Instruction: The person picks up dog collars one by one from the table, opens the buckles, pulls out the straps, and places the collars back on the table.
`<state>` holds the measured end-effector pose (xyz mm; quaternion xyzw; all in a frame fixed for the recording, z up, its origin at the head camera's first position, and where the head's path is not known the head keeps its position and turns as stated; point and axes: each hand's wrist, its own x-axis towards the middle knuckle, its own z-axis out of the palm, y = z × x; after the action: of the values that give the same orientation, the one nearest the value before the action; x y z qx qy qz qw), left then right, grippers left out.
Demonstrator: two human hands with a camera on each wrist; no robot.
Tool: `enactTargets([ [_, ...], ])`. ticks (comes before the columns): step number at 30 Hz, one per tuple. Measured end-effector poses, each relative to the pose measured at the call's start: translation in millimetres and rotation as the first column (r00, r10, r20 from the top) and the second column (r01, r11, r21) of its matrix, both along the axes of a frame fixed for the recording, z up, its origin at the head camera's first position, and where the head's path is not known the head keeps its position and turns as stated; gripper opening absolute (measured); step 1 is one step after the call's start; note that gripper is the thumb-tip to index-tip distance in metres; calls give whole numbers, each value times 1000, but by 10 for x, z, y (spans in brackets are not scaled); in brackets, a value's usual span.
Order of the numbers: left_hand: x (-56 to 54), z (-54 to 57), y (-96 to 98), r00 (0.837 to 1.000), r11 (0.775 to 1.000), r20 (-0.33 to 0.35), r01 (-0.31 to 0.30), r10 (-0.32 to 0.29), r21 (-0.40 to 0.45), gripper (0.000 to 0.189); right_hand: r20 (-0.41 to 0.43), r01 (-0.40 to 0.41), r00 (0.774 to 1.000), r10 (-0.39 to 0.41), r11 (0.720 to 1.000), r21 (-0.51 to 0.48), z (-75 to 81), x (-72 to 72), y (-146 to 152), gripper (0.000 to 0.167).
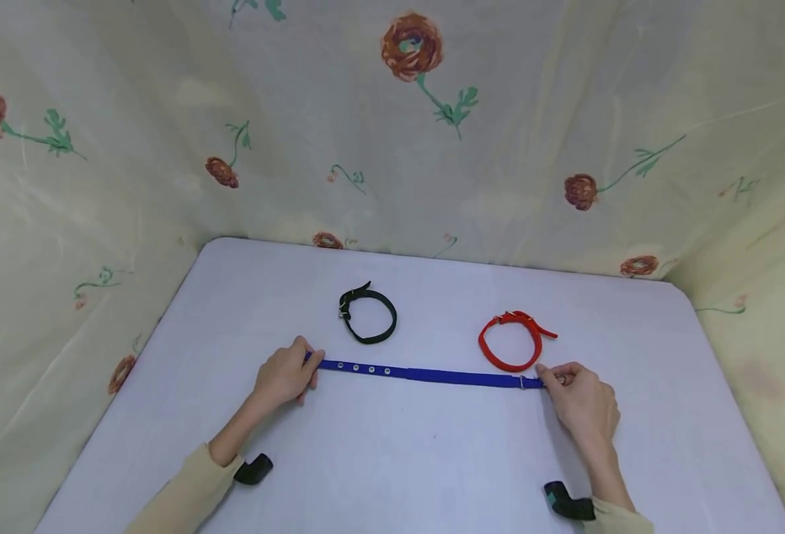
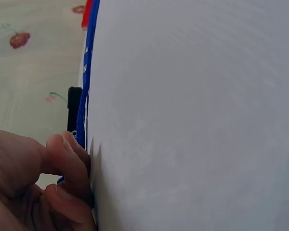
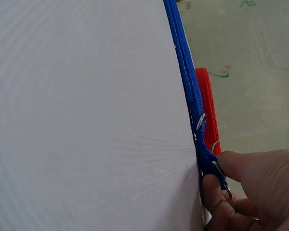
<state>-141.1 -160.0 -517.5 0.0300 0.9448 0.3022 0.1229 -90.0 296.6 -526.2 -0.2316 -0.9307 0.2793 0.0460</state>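
A blue collar (image 1: 446, 376) is stretched out nearly straight across the table in the head view, its eyelet holes toward the left end. My left hand (image 1: 287, 373) pinches that holed end between thumb and fingers. At the other end, my right hand (image 1: 582, 400) pinches the collar beside its metal buckle (image 3: 218, 169), partly hidden by the fingers. Behind the blue collar lie a black collar (image 1: 392, 326), buckled into a loop, and a red collar (image 1: 481, 343), also a loop, close by my right fingertips.
The white table (image 1: 392, 460) has rounded back corners. Floral curtain (image 1: 312, 96) hangs behind it and along both sides. A black wrist camera (image 1: 254, 470) sits at my left sleeve, another black camera (image 1: 568, 502) at my right.
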Motion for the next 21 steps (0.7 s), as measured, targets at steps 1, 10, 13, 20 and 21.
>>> enactTargets([
  [1, 7, 1, -1, 1000, 1000, -4, 1, -1, -4, 27, 0, -1, 1000, 1, 1000, 0, -2, 3, -5, 43],
  [10, 32, 21, 3, 1000, 1000, -2, 3, -3, -4, 29, -12, -22, 1000, 22, 1000, 4, 4, 35, -24, 42],
  [13, 38, 26, 8, 1000, 998, -29, -7, 5, -68, 33, -6, -24, 1000, 24, 1000, 10, 5, 35, -19, 43],
  [20, 44, 43, 28, 991, 974, -134, -52, 22, -222, 42, 1, -23, 1000, 23, 1000, 20, 0, 6, -13, 42],
  [21, 46, 44, 31, 990, 972, -139, -55, 23, -230, 42, 2, -22, 1000, 22, 1000, 22, -3, 3, -12, 42],
])
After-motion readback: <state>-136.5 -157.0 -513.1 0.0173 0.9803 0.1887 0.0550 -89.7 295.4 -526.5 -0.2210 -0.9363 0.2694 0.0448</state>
